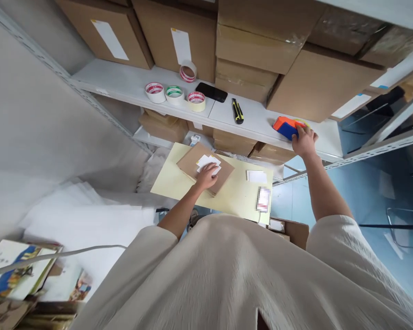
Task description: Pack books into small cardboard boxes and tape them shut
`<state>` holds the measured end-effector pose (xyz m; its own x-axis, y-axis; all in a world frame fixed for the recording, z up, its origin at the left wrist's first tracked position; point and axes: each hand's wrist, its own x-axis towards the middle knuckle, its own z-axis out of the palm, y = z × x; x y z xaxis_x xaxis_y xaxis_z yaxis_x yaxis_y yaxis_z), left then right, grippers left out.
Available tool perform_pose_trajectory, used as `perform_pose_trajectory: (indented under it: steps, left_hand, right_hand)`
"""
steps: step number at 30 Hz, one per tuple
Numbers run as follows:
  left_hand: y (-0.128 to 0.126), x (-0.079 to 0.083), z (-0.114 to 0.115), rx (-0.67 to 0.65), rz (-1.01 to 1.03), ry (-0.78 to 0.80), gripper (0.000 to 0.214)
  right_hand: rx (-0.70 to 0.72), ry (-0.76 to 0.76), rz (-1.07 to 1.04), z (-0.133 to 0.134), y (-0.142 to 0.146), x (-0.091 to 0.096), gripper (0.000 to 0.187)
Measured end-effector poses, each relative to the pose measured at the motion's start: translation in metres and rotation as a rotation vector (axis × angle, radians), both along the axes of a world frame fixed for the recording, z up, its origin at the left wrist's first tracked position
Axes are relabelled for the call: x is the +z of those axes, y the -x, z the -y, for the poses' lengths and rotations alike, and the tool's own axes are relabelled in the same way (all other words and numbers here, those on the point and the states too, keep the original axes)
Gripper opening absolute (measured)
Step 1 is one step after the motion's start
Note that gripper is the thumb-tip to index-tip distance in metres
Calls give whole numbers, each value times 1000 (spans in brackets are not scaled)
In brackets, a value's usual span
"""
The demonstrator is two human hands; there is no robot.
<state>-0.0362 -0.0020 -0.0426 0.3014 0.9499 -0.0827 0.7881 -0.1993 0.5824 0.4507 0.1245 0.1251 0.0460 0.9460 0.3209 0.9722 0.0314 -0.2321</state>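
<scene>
My left hand (207,177) presses down on a flat brown cardboard parcel (223,176) lying on the pale yellow table (239,195). Its fingers are curled over white paper slips (206,161) on top of the parcel. My right hand (304,141) reaches up to the white shelf (131,82) and closes around an orange and blue tape dispenser (285,127) resting there.
On the shelf lie several tape rolls (175,93), a black phone (211,92) and a yellow-black utility knife (237,111), backed by stacked cardboard boxes (254,50). More white cards (256,176) sit on the table. White foam sheets (89,220) and books (17,275) lie at left.
</scene>
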Motion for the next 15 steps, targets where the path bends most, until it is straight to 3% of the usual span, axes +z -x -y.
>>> perform_pose_trajectory:
  steps: [4, 6, 8, 12, 15]
  left_hand:
    - [-7, 2, 1, 24, -13, -4, 64]
    - [-5, 6, -6, 33, -11, 12, 63]
    - [1, 11, -20, 37, 0, 28, 62]
    - [26, 23, -57, 83, 14, 16, 60]
    - [50, 27, -80, 208, -25, -5, 64]
  right_hand:
    - [78, -85, -38, 28, 37, -21, 61]
    - [197, 9, -182, 54, 74, -45, 54]
    - [242, 200, -402, 84, 118, -75, 50]
    - [2, 663, -827, 128, 196, -128, 64]
    - [-171, 790, -1071, 144, 231, -147, 86]
